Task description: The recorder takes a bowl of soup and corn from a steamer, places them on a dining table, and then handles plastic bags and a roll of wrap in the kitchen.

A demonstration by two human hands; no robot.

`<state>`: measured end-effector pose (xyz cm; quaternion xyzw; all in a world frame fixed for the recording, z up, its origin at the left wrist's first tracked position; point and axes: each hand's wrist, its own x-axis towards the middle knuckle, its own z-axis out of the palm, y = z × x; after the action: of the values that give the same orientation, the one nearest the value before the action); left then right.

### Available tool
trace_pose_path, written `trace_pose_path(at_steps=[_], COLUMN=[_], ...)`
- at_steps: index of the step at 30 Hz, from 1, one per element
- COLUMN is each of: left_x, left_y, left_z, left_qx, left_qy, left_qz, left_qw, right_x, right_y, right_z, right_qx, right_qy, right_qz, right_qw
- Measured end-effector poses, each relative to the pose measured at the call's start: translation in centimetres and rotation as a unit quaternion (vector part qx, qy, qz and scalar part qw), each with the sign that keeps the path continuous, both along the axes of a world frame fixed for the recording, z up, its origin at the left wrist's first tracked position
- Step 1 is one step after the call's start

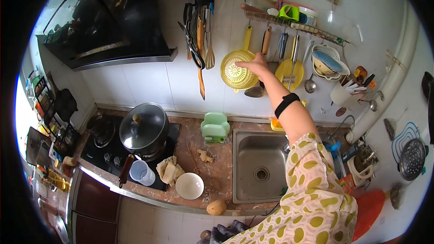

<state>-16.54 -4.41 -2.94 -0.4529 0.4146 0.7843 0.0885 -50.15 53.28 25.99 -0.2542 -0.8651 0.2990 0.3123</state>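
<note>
My right hand (256,66) reaches up to the wall and grips the right side of a yellow plastic strainer (237,71). The thumb lies across the strainer's slotted bowl; the other fingers are hidden. The strainer's handle points up to the wire rack (268,17), among hanging utensils. Just right of the hand hang a wooden-handled turner (267,40) and a yellow slotted grater (295,76). A black band circles my forearm. My left hand is out of view. On the counter below are a white bowl (190,185), a potato (216,207) and a piece of ginger root (205,156).
A lidded pot (144,130) stands on the black gas hob (174,142). Nearby are a translucent plastic cup (142,173) and a crumpled cloth (170,170). A steel sink (249,195) lies below my arm. Green plastic holders (215,128) stand by the wall. The range hood (135,51) juts out upper left.
</note>
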Motion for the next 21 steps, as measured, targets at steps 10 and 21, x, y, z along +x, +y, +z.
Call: trace_pose_path(at_steps=[10,21], left_x=[-1.2,-0.7], left_y=[0.6,1.9], left_z=[-1.2,-1.2], left_qx=[0.072,0.071], left_qy=[0.033,0.052], left_qz=[0.003,0.0], left_qw=[0.997,0.996], right_x=[6.9,24.6], right_y=[-2.8,-2.6], right_z=[2.4,-12.7], right_qx=[-0.155,-0.169], right_qy=[0.042,-0.297], right_qz=[0.157,0.245], right_qw=[0.975,0.907])
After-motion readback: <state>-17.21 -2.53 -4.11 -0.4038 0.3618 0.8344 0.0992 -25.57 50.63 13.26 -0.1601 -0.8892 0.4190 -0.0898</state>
